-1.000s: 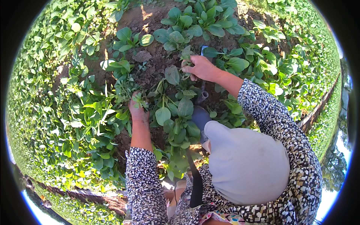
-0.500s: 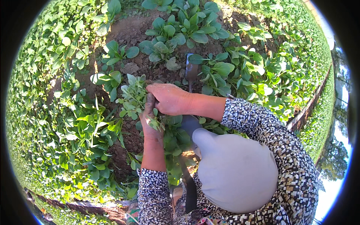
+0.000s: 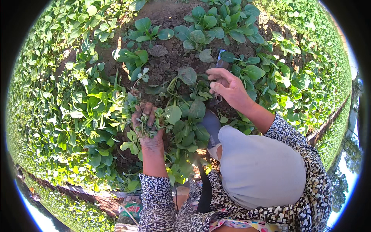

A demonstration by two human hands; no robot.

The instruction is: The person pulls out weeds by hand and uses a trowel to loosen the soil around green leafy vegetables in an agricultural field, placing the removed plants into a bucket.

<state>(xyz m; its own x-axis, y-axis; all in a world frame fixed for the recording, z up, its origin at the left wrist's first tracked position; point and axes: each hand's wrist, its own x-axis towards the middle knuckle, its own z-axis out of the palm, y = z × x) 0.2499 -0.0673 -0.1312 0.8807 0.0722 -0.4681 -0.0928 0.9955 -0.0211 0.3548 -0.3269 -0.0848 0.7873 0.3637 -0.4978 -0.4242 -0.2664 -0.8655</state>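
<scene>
My left hand (image 3: pixel 147 120) is closed palm-up around a bunch of small leafy green sprigs (image 3: pixel 131 103), which look like pulled weeds; stems stick out between the soiled fingers. My right hand (image 3: pixel 228 88) is held apart from it, fingers loosely bent and thumb spread, with nothing visible in it. Right beside it lies a hand tool with a flat metal blade (image 3: pixel 222 58) and a hollow tube end (image 3: pixel 218 99), partly hidden by the hand. Between the hands, broad-leaved green plants (image 3: pixel 189 120) lean over the soil.
Bare brown soil (image 3: pixel 162 63) shows ahead, with leafy plants (image 3: pixel 228 19) beyond. Dense greenery (image 3: pixel 77 108) covers the left side, and more grows on the right. A rounded grey cloth shape (image 3: pixel 259 166) fills the lower right. A green and red packet (image 3: pixel 131 210) lies at lower left.
My right hand has left the sprigs and moved right, beside the tool. My left hand has turned palm-up, keeping the bunch. The whole view has shifted slightly.
</scene>
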